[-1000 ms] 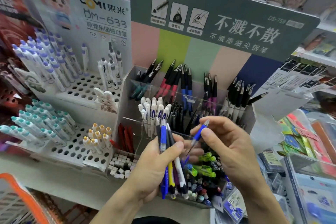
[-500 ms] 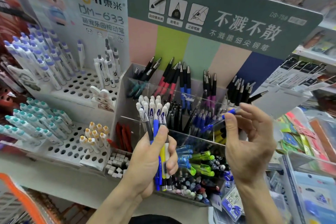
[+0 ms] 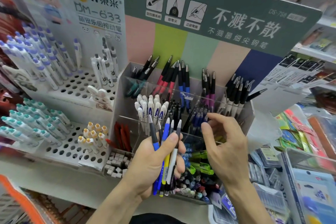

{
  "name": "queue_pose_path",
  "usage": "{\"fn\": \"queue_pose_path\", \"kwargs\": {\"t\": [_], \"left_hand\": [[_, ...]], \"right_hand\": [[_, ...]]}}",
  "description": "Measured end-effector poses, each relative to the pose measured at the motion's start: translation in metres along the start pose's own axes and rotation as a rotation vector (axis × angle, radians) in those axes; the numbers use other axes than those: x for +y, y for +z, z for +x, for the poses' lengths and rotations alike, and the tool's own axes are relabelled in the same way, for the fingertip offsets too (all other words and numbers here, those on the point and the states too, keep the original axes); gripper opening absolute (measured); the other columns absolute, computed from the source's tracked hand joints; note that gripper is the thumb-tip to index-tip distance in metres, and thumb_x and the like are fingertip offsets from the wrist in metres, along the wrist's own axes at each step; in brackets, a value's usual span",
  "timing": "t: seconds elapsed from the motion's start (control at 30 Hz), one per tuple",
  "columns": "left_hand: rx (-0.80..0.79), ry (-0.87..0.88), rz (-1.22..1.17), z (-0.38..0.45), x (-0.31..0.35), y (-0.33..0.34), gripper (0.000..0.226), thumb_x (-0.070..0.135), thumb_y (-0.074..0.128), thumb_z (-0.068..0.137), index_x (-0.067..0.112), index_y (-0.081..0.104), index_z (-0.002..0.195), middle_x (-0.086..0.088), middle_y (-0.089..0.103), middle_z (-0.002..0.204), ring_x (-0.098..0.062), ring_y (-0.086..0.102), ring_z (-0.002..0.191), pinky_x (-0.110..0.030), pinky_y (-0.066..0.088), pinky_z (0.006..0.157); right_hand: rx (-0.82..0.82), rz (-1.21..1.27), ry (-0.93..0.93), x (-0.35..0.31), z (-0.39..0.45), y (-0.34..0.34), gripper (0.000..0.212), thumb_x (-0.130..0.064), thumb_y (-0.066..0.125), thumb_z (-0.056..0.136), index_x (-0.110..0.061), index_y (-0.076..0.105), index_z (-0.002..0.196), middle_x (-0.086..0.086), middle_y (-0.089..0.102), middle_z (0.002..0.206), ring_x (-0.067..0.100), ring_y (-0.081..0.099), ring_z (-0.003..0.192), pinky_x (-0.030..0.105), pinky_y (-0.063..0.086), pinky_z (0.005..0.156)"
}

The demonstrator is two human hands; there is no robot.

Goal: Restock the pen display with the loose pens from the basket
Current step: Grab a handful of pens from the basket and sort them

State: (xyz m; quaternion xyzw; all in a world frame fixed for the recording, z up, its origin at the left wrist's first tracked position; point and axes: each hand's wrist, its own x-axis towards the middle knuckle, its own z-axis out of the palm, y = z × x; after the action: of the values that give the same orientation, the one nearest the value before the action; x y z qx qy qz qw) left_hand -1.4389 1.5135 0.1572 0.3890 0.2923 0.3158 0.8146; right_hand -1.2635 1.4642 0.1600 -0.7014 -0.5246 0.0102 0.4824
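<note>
Left grip (image 3: 154,162) clutching bundle of pens (image 3: 168,152), right grip (image 3: 225,143) loose and empty beside clear display (image 3: 181,94); restock seemingly midway, bundle unplaced.

I see a small tray of white erasers (image 3: 116,164) at shelf front, w/ packaged stationery (image 3: 298,132) stacked far right.

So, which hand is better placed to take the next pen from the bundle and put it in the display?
Probably the right hand: it holds nothing and hangs between the bundle of pens and the compartment of blue pens. The left hand is gripping the bundle.
</note>
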Motion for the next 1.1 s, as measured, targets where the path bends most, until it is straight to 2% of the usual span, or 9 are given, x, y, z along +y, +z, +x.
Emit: {"fn": "queue_pose_path", "kwargs": {"t": [0.13,0.2,0.33,0.47,0.57,0.67,0.8,0.97,1.1], "left_hand": [[-0.027,0.012,0.043,0.0,0.001,0.003,0.029,0.03,0.063,0.089,0.002,0.07,0.087,-0.027,0.062,0.074,-0.026,0.056,0.042,-0.029,0.05,0.043],[-0.045,0.004,0.057,-0.001,0.001,0.006,0.032,0.025,0.058,0.092,-0.006,0.062,0.09,-0.021,0.065,0.068,-0.023,0.059,0.039,-0.027,0.049,0.039],[-0.129,-0.038,0.067,-0.002,0.001,0.009,0.034,0.026,0.052,0.096,-0.007,0.059,0.101,-0.025,0.068,0.077,-0.029,0.066,0.047,-0.033,0.057,0.046],[-0.123,-0.085,0.074,0.001,-0.004,0.006,0.03,0.028,0.054,0.097,0.0,0.066,0.099,-0.03,0.069,0.089,-0.038,0.07,0.064,-0.036,0.06,0.055],[-0.101,-0.087,0.152,0.003,-0.008,0.006,0.034,0.033,0.055,0.095,-0.001,0.056,0.102,-0.024,0.069,0.088,-0.037,0.067,0.062,-0.034,0.056,0.052],[-0.063,-0.054,0.252,0.004,-0.01,0.004,0.039,0.039,0.058,0.09,0.002,0.051,0.098,-0.01,0.06,0.07,-0.023,0.052,0.044,-0.027,0.043,0.044],[-0.082,-0.029,0.24,0.005,-0.01,0.004,0.038,0.039,0.059,0.092,0.002,0.053,0.095,-0.006,0.046,0.063,-0.016,0.037,0.041,-0.024,0.036,0.044],[-0.1,-0.072,0.117,0.007,-0.009,0.009,0.048,0.042,0.066,0.093,-0.002,0.05,0.103,-0.006,0.047,0.064,-0.015,0.035,0.039,-0.024,0.031,0.042],[-0.165,-0.163,-0.007,0.007,-0.004,0.007,0.023,0.025,0.056,0.092,0.005,0.044,0.095,-0.006,0.048,0.059,-0.016,0.035,0.039,-0.03,0.018,0.049]], "right_hand": [[-0.256,0.377,0.212,-0.019,-0.008,-0.001,0.016,-0.036,0.066,0.099,-0.023,0.069,0.109,-0.004,0.071,0.088,0.014,0.068,0.078,0.022,0.054,0.07],[-0.394,0.543,0.29,-0.025,-0.009,0.0,0.013,-0.029,0.065,0.099,-0.018,0.071,0.102,0.005,0.069,0.075,0.012,0.064,0.064,0.025,0.053,0.065],[-0.442,0.64,0.364,-0.026,-0.009,-0.003,0.017,-0.022,0.065,0.093,-0.006,0.071,0.095,0.003,0.065,0.066,0.011,0.055,0.053,0.022,0.048,0.056],[-0.295,0.638,0.425,-0.024,-0.002,-0.01,0.02,-0.029,0.066,0.087,-0.012,0.075,0.094,0.004,0.071,0.081,0.013,0.06,0.066,0.024,0.053,0.061],[-0.15,0.681,0.459,-0.023,0.012,-0.027,0.023,-0.031,0.065,0.084,-0.013,0.075,0.095,0.007,0.073,0.081,0.018,0.063,0.067,0.025,0.056,0.061],[0.11,0.567,0.313,-0.021,0.032,-0.048,0.021,-0.027,0.064,0.092,-0.01,0.071,0.102,0.006,0.074,0.084,0.021,0.07,0.071,0.028,0.061,0.065],[0.496,0.317,0.01,-0.012,0.054,-0.065,0.018,-0.02,0.062,0.104,-0.006,0.063,0.115,0.004,0.071,0.096,0.022,0.076,0.08,0.038,0.063,0.069],[0.515,0.078,-0.128,0.0,0.069,-0.074,0.02,-0.028,0.062,0.105,-0.015,0.06,0.12,-0.012,0.067,0.099,0.017,0.076,0.084,0.044,0.063,0.071],[0.469,-0.071,-0.158,0.005,0.073,-0.07,0.025,-0.023,0.065,0.102,-0.012,0.063,0.125,-0.006,0.067,0.097,0.014,0.071,0.083,0.034,0.062,0.077]]}}
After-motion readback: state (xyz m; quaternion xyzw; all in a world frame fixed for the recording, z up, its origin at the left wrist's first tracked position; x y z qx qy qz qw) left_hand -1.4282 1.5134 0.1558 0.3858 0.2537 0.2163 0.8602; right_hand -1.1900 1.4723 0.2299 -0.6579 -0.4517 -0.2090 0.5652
